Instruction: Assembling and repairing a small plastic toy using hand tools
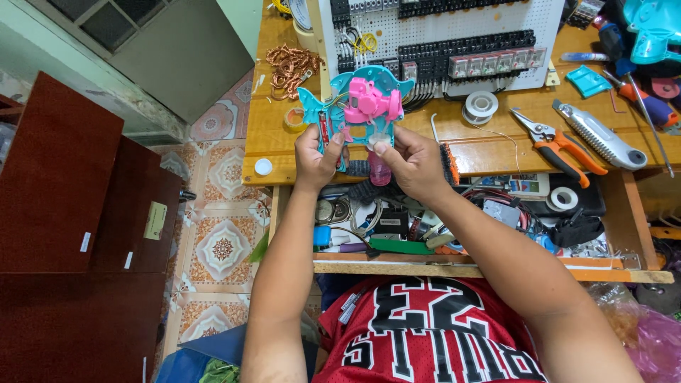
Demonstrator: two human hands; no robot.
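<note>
**Toy shell held over a crowded bench edge**

From the head view, we are holding the teal toy shell [358,99] at upper centre: our left hand [316,156] is gripping its edge, and our right hand [411,163] is pinching a small pink bottle [379,170] beneath it. The bottle could be slipping into the open drawer [468,269]. The wooden bench [496,152] is standing over a patterned tile floor [220,234].

Wooden worktop [489,152] before me, edge running 9 to 3 o'clock. At 11 o'clock: tangle of copper wire [289,69], roll of tape [294,119] just below it. White cap [263,167] at 9 o'clock near the edge. White perforated panel [440,42] stands at 12 o'clock; solder spool [482,105] beside it. Toward 2 o'clock: orange-handled pliers [560,145], grey utility knife [599,135], teal plastic piece [587,80]. Open shelf [482,269] beneath, crammed with cables.
</note>
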